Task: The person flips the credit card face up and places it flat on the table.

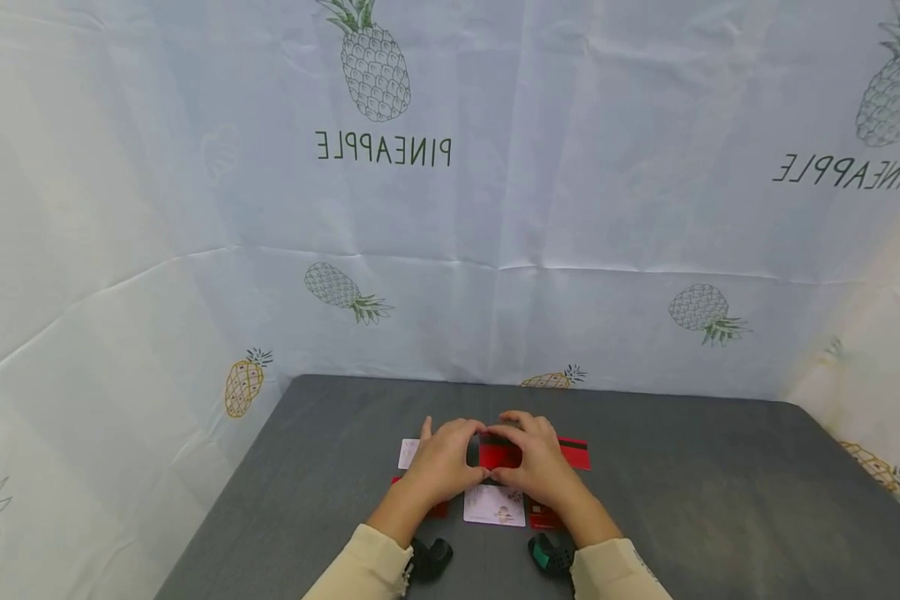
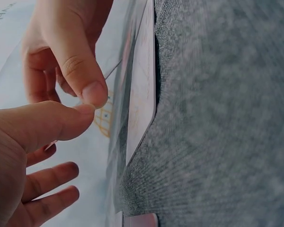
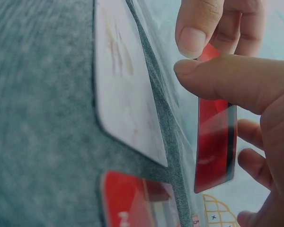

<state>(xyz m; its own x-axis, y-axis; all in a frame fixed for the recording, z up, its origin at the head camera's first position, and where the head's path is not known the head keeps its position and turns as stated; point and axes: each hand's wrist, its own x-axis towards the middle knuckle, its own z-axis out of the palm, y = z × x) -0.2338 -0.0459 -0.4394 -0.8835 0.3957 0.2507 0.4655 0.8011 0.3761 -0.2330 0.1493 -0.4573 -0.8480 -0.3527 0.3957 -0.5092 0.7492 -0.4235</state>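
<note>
My left hand [image 1: 446,460] and right hand [image 1: 537,460] meet at thumb tips and forefingers, curved into a ring. A red card [image 1: 499,452] with a black stripe shows between them and continues past the right hand. The right wrist view has this card [image 3: 213,146] raised off the table, behind the right thumb [image 3: 227,80]. Both hands pinch its end, though the forefingers' contact is mostly hidden. Just in front, a pale printed card [image 1: 494,506] lies flat. Red cards lie partly under the left wrist and by the right wrist [image 1: 543,515].
Beyond the left hand lies a white card [image 1: 408,453]. Two black devices [image 1: 429,560] [image 1: 551,554] sit by the wrists, the right one partly green. The grey table [image 1: 690,492] meets a pale pineapple-print curtain [image 1: 495,208] at the back and sides.
</note>
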